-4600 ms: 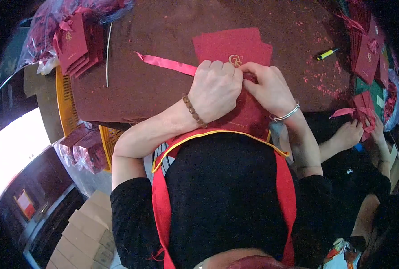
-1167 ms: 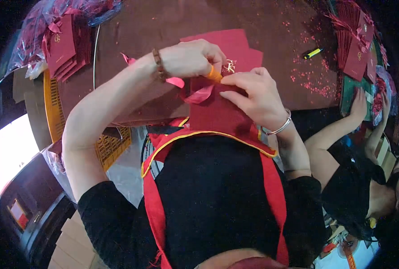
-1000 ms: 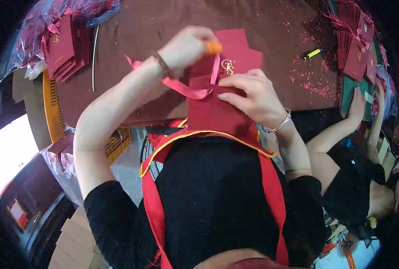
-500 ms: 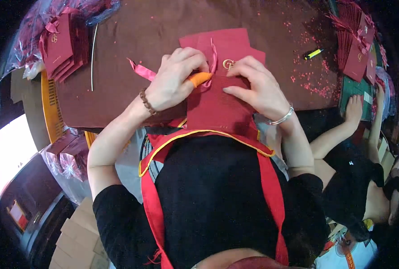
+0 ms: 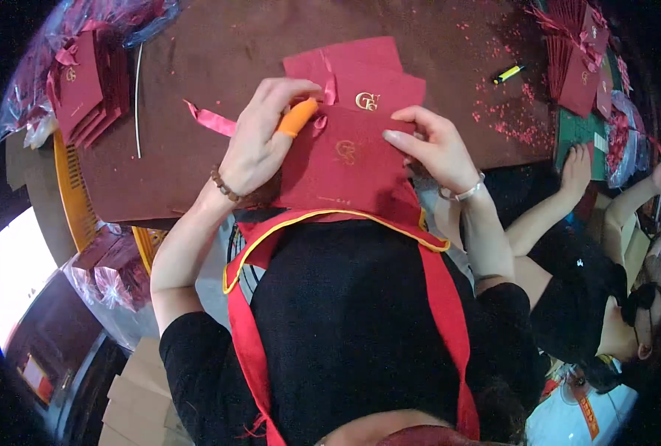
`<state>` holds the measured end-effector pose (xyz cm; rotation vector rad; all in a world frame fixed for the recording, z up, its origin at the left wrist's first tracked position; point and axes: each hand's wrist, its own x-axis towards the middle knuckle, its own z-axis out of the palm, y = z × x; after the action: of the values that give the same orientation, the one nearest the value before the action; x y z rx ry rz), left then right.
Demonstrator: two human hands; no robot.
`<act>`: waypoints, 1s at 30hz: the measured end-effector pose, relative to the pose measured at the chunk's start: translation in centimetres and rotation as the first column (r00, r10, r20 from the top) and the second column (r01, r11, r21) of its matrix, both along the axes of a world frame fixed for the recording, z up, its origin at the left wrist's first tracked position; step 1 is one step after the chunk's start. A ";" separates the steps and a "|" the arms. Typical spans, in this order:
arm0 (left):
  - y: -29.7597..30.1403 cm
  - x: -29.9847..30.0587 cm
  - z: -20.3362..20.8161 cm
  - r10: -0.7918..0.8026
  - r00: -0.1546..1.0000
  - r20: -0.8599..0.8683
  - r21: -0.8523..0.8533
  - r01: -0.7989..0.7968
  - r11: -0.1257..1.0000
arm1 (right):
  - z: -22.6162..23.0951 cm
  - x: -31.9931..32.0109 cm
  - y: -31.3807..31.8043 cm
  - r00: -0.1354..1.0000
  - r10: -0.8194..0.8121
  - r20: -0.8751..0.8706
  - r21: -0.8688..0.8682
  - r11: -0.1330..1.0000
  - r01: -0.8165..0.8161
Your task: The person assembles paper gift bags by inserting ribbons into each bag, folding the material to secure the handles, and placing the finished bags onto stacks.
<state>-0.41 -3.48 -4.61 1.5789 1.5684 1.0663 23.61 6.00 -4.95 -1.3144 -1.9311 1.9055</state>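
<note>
A flat dark-red paper bag with a gold emblem lies in front of my chest, its near edge at my apron. At its upper left corner, my left hand is closed, with an orange finger cot on one digit. A pink ribbon sticks out to the left from behind that hand. My right hand pinches the bag's upper right corner between thumb and fingers. Just beyond, more red bags overlap, one bearing a larger gold emblem.
Stacked red bags with ribbons stand at the far left and far right. A thin white rod and a yellow-black marker or cutter lie on the brown tabletop. Pink scraps are scattered at right. A co-worker's arm reaches in there.
My right hand has closed on the front bag's corner. Its emblem now faces up where a plain surface showed. My left hand has drawn back from the ribbon's middle toward the bag's left side.
</note>
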 end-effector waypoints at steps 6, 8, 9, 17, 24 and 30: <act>-2.4 -2.3 1.6 0.080 0.969 -0.233 -0.111 -0.109 0.988 | -1.9 -0.2 0.6 0.999 -0.031 -0.015 0.018 0.999 0.031; -3.9 -4.6 1.6 -0.027 0.968 -0.249 -0.296 -0.049 0.954 | -2.3 -0.1 1.2 1.000 -0.005 -0.005 0.058 0.998 0.006; -4.6 -5.5 2.0 -0.045 0.968 -0.248 -0.351 -0.046 0.935 | -2.5 -0.1 1.5 1.000 -0.004 -0.011 0.075 0.997 0.005; -11.4 -9.3 2.4 0.271 0.927 0.260 -0.441 -0.136 0.887 | -2.7 -0.8 2.2 0.974 -0.113 -0.196 0.044 0.991 0.124; -9.1 -8.9 5.1 0.011 0.661 0.750 0.167 -0.205 0.964 | -3.0 -0.7 2.8 0.995 -0.012 -0.095 0.152 0.988 0.027; -4.2 -5.6 4.2 0.425 0.905 -0.031 -0.109 -0.426 0.898 | -1.5 -1.3 2.4 0.990 -0.017 -0.138 0.031 0.999 0.021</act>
<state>-5.97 -7.69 -0.37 1.1885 1.9997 1.1711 22.35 8.36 -6.43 -1.1559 -1.8680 1.8943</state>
